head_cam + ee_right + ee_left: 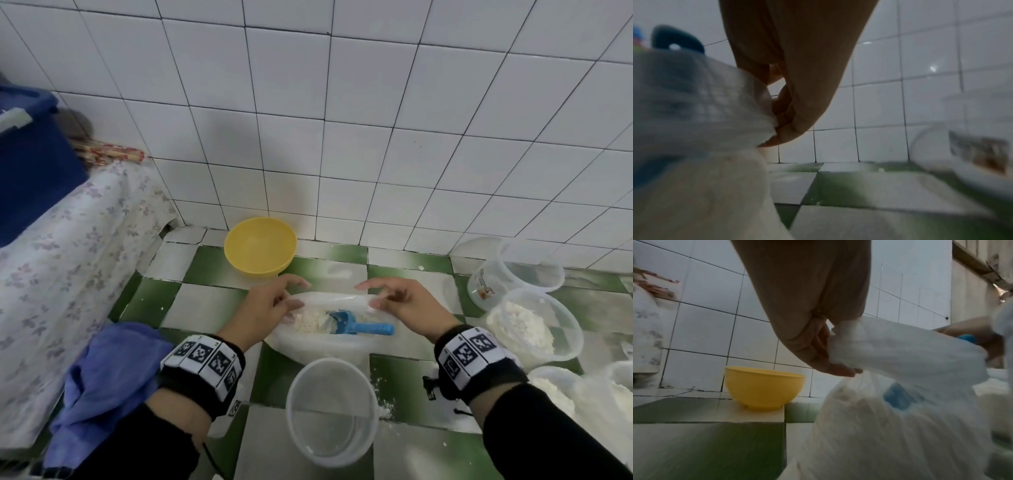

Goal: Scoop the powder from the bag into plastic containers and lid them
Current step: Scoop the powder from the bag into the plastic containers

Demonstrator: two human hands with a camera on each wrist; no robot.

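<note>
Left hand (263, 310) and right hand (407, 306) each pinch the open bag (329, 301) rim at frame centre; blue scoop (356, 325) lies in powder (310, 320) inside.

No legible text anywhere. Label on the clear plastic container (486, 284) by the wall, right side: orange/brown print, too small in head view, blurred in right wrist view (980, 154). Wristbands carry square b/w coded marker patterns, left (205, 356) and right (472, 349); tiny digits beside the squares, can't be made out.
</note>
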